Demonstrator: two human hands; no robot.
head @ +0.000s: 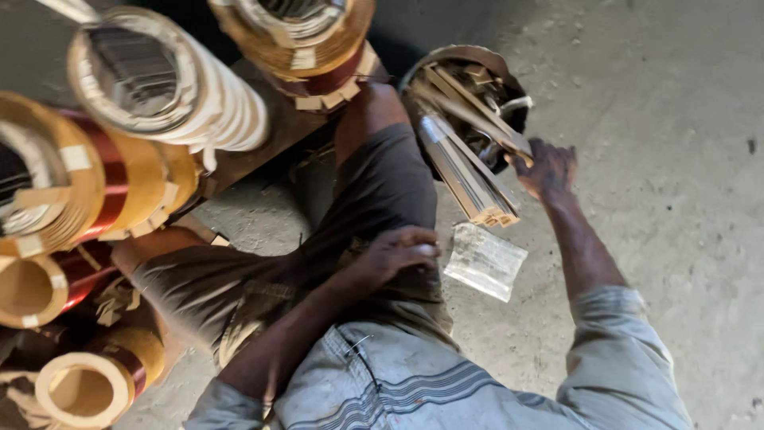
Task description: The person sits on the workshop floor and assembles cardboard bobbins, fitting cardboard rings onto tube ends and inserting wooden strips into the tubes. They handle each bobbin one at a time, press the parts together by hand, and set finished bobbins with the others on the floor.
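Wooden strips (pixel 469 171) gripped by outstretched right hand (pixel 547 169); left hand (pixel 398 255) rests on thigh.

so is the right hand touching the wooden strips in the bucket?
Touching. In the head view the right hand closes its fingers on the upper ends of the wooden strips sticking out of the bucket.

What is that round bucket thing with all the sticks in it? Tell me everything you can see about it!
The bucket is a dark, round container with a worn, pale rim, standing on the grey concrete floor beside the person's knee. It is stuffed with long, flat wooden strips that lean out toward the camera, their cut ends showing. The right hand reaches in and touches the strips. A small clear plastic bag lies on the floor just below. The picture is blurry, so finer details are unclear.
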